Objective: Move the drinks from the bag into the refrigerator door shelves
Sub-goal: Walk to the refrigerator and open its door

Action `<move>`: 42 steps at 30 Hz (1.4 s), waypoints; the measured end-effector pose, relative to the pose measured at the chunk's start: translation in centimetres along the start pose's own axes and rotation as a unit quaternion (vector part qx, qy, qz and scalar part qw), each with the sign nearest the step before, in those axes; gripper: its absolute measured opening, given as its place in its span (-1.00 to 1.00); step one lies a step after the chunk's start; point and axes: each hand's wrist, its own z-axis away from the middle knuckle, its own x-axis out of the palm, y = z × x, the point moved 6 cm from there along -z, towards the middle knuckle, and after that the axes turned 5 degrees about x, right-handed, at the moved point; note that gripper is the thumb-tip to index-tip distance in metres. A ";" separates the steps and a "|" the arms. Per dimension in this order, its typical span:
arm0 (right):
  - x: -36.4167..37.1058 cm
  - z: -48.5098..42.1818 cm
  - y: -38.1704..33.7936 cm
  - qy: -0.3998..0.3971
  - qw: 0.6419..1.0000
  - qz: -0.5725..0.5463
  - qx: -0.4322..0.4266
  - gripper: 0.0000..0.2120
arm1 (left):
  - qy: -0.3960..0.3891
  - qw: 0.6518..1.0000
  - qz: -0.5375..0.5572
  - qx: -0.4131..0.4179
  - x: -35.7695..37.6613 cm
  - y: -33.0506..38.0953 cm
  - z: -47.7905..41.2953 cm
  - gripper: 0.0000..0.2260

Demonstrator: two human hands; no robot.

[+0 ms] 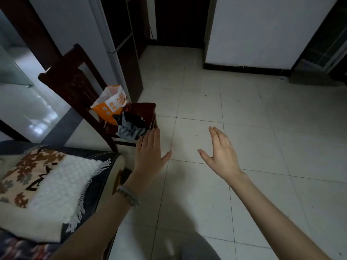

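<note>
Head view: crinkled orange-and-white plastic bag (110, 106) sits on dark wooden chair (78, 87) seat, far left, beside crumpled grey cloth (129, 128). Left hand (148, 152) and right hand (221, 152) flat, fingers spread, empty, over glossy pale floor tiles (262, 137).

Only print I can find is on the orange-and-white bag (110, 105) sitting on the dark wooden chair (78, 85). White panel on its side carries a few large orange characters, look Chinese, lying sideways from my view; too blurred and skewed for me to read any of them. Some small white flower-like marks on the orange part, no letters there. Nothing legible on the patterned cushion (32, 177), just brown motifs. No numbers, brand names or signs I can make out anywhere else.
</note>
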 end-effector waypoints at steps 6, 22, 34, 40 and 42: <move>2.2 -5.1 2.0 -0.028 0.999 0.013 0.024 -0.26 | 0.002 1.000 -0.002 0.009 1.3 -1.2 -5.9 -0.23; 6.3 -35.3 10.8 -0.017 0.999 -0.015 -0.035 -0.28 | -0.015 1.000 -0.017 -0.009 9.1 -3.8 -35.3 -0.25; 10.1 -48.9 14.8 -0.036 0.998 -0.031 -0.049 -0.31 | -0.019 1.000 -0.012 -0.020 13.3 -5.8 -48.7 -0.24; 13.1 -56.6 15.6 -0.043 0.997 -0.034 -0.051 -0.31 | -0.021 1.000 0.001 -0.019 16.1 -8.5 -56.2 -0.24; 14.5 -60.0 15.6 -0.047 0.997 -0.027 -0.057 -0.31 | -0.017 1.000 0.008 -0.024 16.9 -9.9 -59.3 -0.25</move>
